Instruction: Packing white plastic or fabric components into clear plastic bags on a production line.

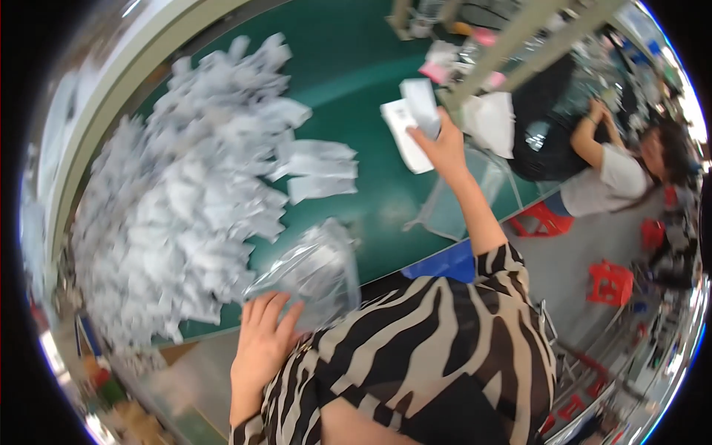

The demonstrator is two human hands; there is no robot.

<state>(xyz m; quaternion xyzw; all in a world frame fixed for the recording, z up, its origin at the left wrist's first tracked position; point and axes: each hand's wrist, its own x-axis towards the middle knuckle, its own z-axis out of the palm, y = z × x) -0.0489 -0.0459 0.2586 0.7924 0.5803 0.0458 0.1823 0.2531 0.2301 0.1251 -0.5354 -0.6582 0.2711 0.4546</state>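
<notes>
My right hand (446, 152) reaches over the green table and is closed on a flat white packet (420, 104), its thumb lying across the front. Just under and beside that sits another white rectangular packet (406, 141) with small print; whether it is also in the grip I cannot tell. At the table's near edge my left hand (265, 330) lies with fingers stretched out, touching the edge of a clear plastic bag (319, 271). The bag's contents are hard to make out. Two small pale translucent packets (322, 187) lie beyond it.
A large heap of pale translucent packets (178, 200) covers the table's left side. A clear flat bag (463, 200) lies under my right forearm. Beige frame posts (519, 55) rise at the far right. A co-worker (612, 167) sits at the right beside a black bag (541, 126).
</notes>
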